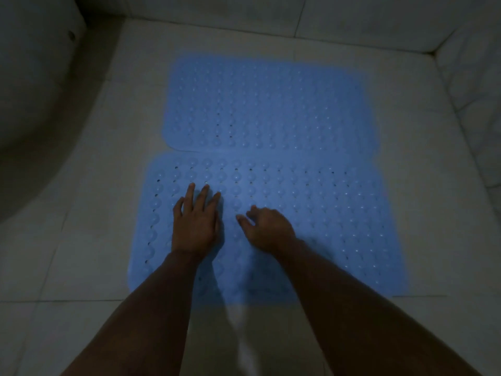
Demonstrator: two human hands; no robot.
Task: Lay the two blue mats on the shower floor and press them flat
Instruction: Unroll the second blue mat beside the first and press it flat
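At the far left I see a dark, curved white fixture [35, 109], well clear of the near mat [311, 226], which I'll use as my landmark. Both blue mats lie on the tiled shower floor [89, 240]: the near mat is straight under my arms, and the far mat [265, 104] sits just beyond it, their long edges touching or all but touching, so that together they cover the middle of the floor.

My left hand [196, 226] rests palm down on the left part of the near mat, its fingers [202, 198] spread wide and laid flat, holding nothing. I judge it is there to push that stretch down so the underside takes hold of the tile. To its right, near the mat's middle, my right hand [268, 230] is also on the mat, fingers loosely curled and likewise empty; whether its palm bears down I cannot tell, as the light is dim and that hand is blurred.

Further right the near mat looks flat out to its edge, with bare floor past it and then the wall's base [466, 85]. Laying seems done; pressing is the step in hand, and the right half looks untouched by either hand now.
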